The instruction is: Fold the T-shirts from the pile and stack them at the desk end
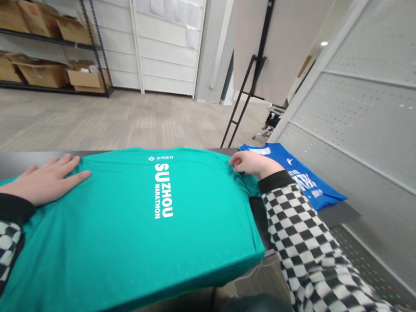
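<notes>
A green T-shirt [127, 239] printed "SUZHOU MARATHON" in white lies spread over a dark table [30, 157], its near side hanging past the front edge. My left hand [52, 179] rests flat on the shirt at the left, fingers stretched out. At the shirt's right end my right hand [250, 163] is closed, pinching the bunched green fabric between thumb and fingers. Just beyond my right forearm lies a folded blue shirt [312, 182] with white print, partly hidden by the sleeve.
A grey perforated panel [389, 99] stands along the right side. Behind the table is a black easel stand [257, 66] with a large board. Black shelving [41, 42] holding several cardboard boxes [43, 73] is at the back left.
</notes>
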{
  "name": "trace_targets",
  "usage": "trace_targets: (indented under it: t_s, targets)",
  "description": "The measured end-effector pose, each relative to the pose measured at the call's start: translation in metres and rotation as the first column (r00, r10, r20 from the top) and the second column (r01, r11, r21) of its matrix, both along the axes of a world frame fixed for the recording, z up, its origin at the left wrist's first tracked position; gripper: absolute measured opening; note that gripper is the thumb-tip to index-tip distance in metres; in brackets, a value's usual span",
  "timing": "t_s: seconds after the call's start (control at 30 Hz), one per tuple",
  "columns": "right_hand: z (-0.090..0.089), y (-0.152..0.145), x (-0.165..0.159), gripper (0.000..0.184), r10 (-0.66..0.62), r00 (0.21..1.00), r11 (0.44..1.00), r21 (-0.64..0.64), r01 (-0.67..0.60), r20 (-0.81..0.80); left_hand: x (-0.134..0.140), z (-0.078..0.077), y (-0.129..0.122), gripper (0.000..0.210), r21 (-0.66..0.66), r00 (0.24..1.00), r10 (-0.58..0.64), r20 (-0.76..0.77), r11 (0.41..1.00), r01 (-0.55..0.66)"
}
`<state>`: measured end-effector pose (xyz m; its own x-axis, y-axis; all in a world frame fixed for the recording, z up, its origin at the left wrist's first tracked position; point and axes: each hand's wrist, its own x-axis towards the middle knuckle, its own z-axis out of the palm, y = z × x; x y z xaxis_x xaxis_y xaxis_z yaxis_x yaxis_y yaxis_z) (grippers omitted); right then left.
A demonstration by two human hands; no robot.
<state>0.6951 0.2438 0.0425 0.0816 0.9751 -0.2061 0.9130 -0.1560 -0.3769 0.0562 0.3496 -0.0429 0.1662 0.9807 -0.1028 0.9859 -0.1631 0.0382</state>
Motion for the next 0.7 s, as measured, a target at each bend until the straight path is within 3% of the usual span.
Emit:
trace_targets:
  t_s: [0.2, 0.43, 0.53, 0.6, 0.7]
  targets:
    - [0.006, 0.003, 0.005, 0.038, 0.022, 0.996, 0.993, 0.117, -0.032, 0.088, -0.027, -0.008, 0.016, 0.098, 0.042, 1.000, 0.015, 0.026, 0.999, -0.016]
    - [0.001, 0.009, 0.030, 0.046, -0.233, 0.956, 0.939, 0.299, 0.173, 0.177, -0.027, -0.007, 0.013, 0.103, 0.029, 0.999, 0.033, -0.015, 0.999, -0.033]
    - [0.008, 0.008, 0.020, 0.043, -0.316, 0.923, 0.897, 0.386, 0.215, 0.219, -0.021, -0.002, 0.010, 0.108, 0.007, 0.997, 0.063, -0.036, 0.998, -0.063]
    - [0.012, 0.005, 0.000, 0.040, -0.274, 0.935, 0.879, 0.453, 0.150, 0.223, -0.020, 0.001, 0.007, 0.110, -0.019, 0.994, 0.099, -0.048, 0.995, -0.100]
    - [0.007, -0.001, -0.045, 0.042, -0.025, 0.980, 0.874, 0.480, -0.075, 0.199, -0.023, 0.005, 0.004, 0.111, -0.046, 0.988, 0.145, -0.054, 0.988, -0.148]
